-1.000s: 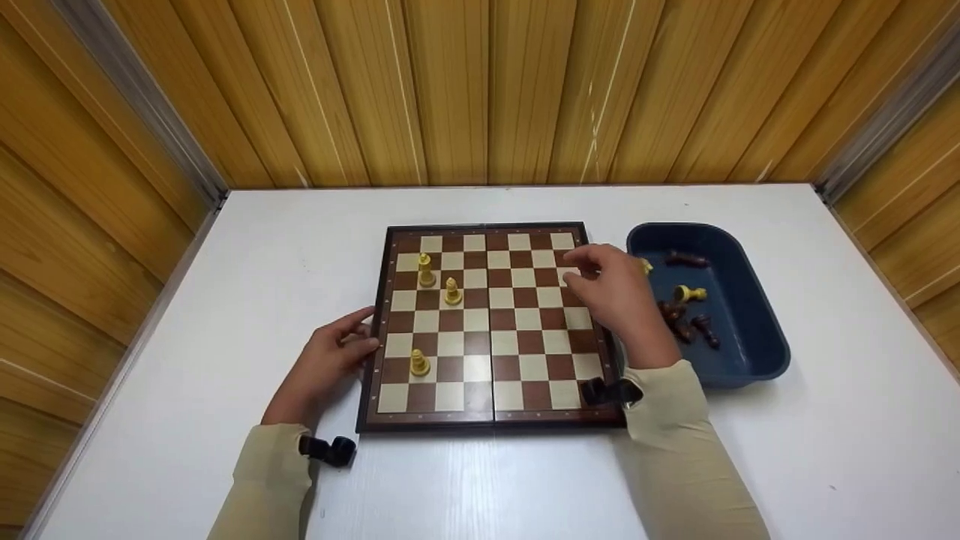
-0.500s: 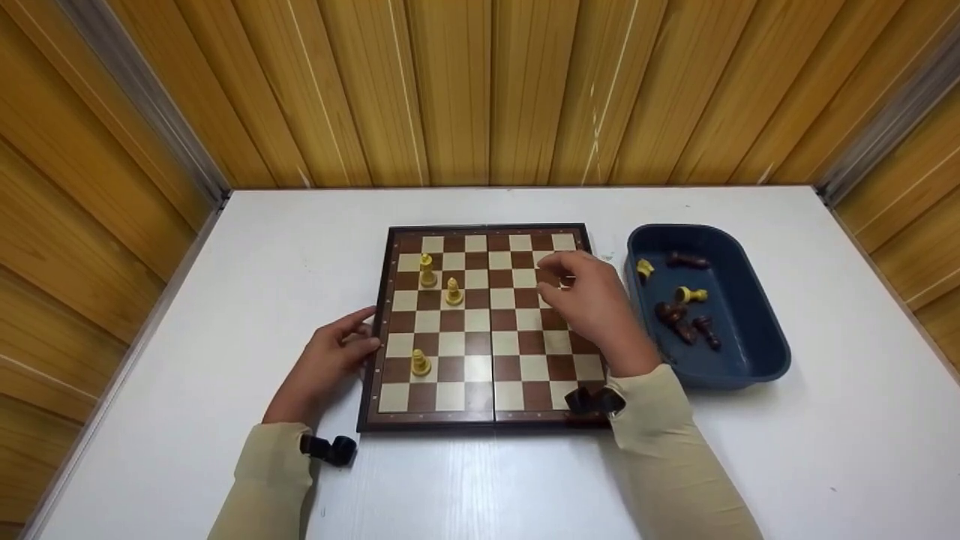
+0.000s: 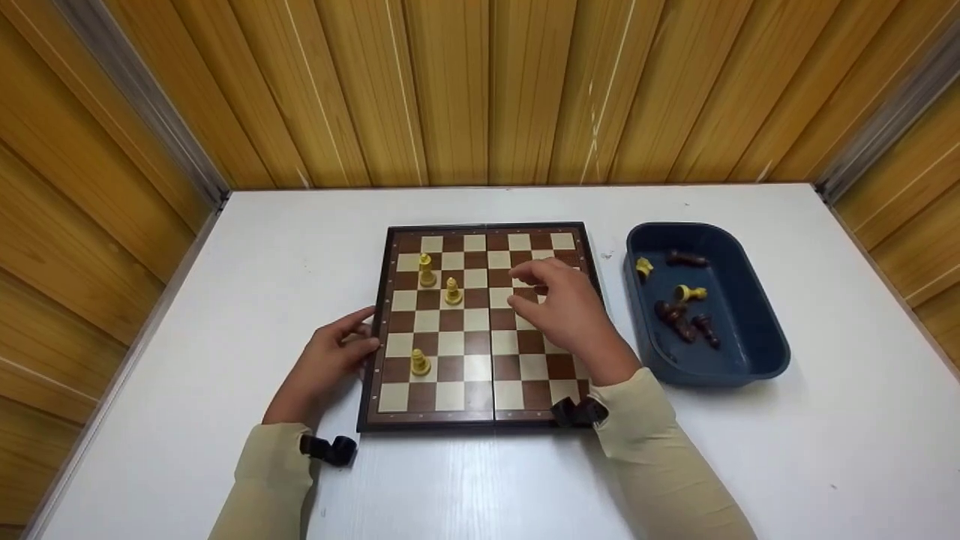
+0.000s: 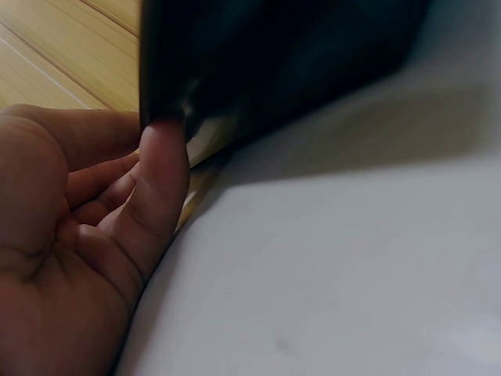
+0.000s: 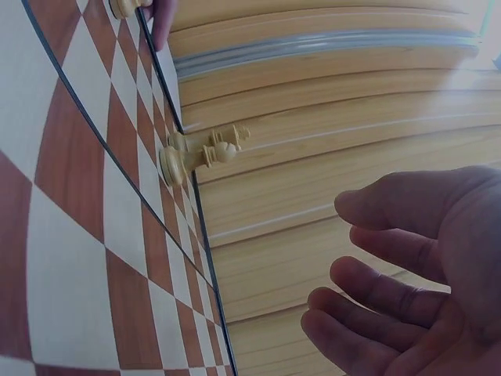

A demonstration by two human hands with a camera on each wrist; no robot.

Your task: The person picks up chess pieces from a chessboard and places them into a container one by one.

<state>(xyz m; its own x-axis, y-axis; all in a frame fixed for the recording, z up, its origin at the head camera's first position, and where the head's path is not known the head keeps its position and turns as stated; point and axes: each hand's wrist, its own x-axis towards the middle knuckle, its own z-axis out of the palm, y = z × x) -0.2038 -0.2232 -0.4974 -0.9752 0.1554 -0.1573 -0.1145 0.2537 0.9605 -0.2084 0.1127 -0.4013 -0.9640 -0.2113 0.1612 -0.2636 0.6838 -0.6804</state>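
A chessboard (image 3: 480, 424) with brown and cream squares lies on the white table. My left hand (image 3: 334, 356) touches its left edge with thumb and fingers; in the left wrist view the thumb (image 4: 160, 176) meets the dark side of the board. Over the board's right half hovers my right hand (image 3: 566, 307), thumb and fingers apart and nothing between them. Three yellow pieces stand upright on the left half: a king (image 3: 427, 270), a bishop (image 3: 452, 292) to its lower right, and a shorter piece (image 3: 420, 364) nearer the front. The right wrist view shows the bishop (image 5: 188, 160) overlapping the king.
Right of the board stands a dark blue plastic tub (image 3: 772, 352). Inside lie several loose chess pieces, among them a yellow one (image 3: 690, 293) on its side and a dark one (image 3: 686, 259). Wood-panelled walls (image 3: 450, 90) enclose the table at the back and sides.
My right hand has moved left, from beside the tub to over the board, its fingers still parted. The yellow piece at the tub's left wall has come into sight. My left hand stays put.
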